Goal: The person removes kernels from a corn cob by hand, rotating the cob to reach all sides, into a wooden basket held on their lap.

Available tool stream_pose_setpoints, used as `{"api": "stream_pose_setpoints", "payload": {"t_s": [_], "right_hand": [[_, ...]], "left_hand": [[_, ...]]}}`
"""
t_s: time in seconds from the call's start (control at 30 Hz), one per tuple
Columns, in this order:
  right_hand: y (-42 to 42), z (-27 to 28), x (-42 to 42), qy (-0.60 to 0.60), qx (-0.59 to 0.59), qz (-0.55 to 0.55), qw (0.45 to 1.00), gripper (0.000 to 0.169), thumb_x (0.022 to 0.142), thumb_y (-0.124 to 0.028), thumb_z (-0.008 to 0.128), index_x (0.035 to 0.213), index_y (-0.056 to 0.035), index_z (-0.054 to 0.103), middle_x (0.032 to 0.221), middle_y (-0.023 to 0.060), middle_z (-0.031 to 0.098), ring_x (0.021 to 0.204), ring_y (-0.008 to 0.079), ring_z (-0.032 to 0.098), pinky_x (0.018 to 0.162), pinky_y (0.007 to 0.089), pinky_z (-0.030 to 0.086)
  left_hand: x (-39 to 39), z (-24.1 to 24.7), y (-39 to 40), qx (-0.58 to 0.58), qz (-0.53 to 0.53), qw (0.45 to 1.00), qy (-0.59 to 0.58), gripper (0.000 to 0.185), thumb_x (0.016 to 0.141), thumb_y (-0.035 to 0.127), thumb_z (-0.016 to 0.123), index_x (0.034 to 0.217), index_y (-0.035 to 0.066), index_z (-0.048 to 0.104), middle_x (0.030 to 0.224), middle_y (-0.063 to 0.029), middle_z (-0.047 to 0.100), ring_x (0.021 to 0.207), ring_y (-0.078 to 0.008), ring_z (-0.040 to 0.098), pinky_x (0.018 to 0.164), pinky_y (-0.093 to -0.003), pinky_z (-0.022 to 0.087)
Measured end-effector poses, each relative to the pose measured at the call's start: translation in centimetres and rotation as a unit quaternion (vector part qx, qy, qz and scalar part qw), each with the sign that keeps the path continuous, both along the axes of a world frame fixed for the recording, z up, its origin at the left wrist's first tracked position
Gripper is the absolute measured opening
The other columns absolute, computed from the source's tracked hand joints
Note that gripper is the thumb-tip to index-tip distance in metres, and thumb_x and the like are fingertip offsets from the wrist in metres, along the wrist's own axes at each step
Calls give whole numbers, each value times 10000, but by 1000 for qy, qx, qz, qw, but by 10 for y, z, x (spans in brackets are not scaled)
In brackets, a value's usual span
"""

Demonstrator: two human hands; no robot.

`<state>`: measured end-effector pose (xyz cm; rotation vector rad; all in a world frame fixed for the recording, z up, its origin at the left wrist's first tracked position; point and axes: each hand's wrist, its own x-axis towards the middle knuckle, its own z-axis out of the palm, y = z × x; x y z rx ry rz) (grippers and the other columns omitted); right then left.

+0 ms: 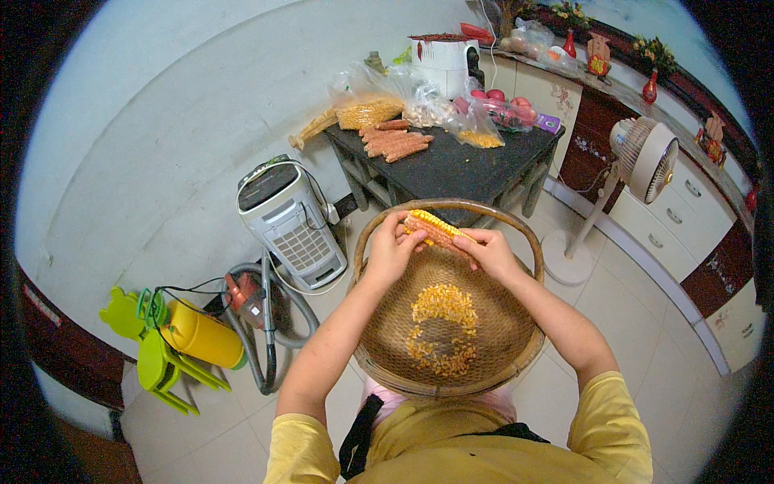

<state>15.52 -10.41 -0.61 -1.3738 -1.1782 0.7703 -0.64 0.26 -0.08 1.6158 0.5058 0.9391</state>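
Observation:
Between both hands is a partly shelled corn cob (436, 228), held over the far part of a woven basket. Yellow kernels run along its upper side, while the side facing me is bare and pinkish. My left hand (393, 245) grips the cob's left end, and my right hand (488, 251) holds the right end with the thumb on top. The basket (387, 320) rests at my lap, its round handle (447, 204) arching on the far side. Loose corn kernels (444, 302) lie on its bottom in a rough ring.
Ahead, a black table (417, 163) bears bare cobs (396, 142), bagged kernels (369, 112), bagged red fruit (511, 112) and a white appliance (444, 66). A standing fan (644, 157) is at right. At left are an air cooler (296, 224), a vacuum hose (305, 314) and a yellow sprayer tank (202, 333).

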Motion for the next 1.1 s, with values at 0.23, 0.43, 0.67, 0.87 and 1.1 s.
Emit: {"api": "stream_pose_setpoints", "payload": {"t_s": [0.23, 0.43, 0.67, 0.87, 1.1], "right_hand": [[0, -2, 0, -10, 16, 2, 1000, 316, 785, -261, 608, 980, -12, 607, 675, 13, 584, 446, 51, 450, 409, 194, 370], [1, -5, 5, -11, 17, -2, 1000, 338, 734, -221, 670, 974, 6, 602, 843, 52, 598, 653, 82, 549, 564, 203, 450], [2, -8, 4, -42, 51, -15, 998, 348, 712, -198, 689, 966, 20, 597, 923, 78, 598, 829, 124, 568, 753, 239, 455], [0, -1, 3, -31, 10, -31, 999, 328, 744, -220, 658, 964, 14, 595, 891, 64, 606, 810, 115, 563, 735, 240, 451], [-3, 1, -1, -103, 46, -32, 993, 367, 717, -256, 681, 961, 3, 591, 875, 67, 610, 787, 113, 566, 723, 247, 453]], "left_hand": [[0, -1, 2, -11, 0, 1000, -4, 316, 803, 27, 548, 1082, -36, 413, 924, -114, 583, 790, -149, 591, 599, -228, 508], [1, -4, 5, -2, -19, 1000, -23, 335, 800, 13, 544, 1099, -26, 397, 966, -120, 563, 795, -166, 592, 648, -241, 509], [0, -6, 8, -3, -34, 999, -29, 356, 794, -2, 546, 1114, -10, 390, 964, -114, 553, 816, -163, 583, 650, -244, 509], [0, -7, 9, 12, -35, 999, -21, 368, 792, -13, 543, 1123, -5, 384, 967, -107, 550, 815, -158, 579, 651, -245, 506], [0, -7, 9, 0, -43, 999, -32, 359, 794, -6, 543, 1117, -13, 385, 966, -107, 551, 827, -160, 578, 651, -244, 505]]}}
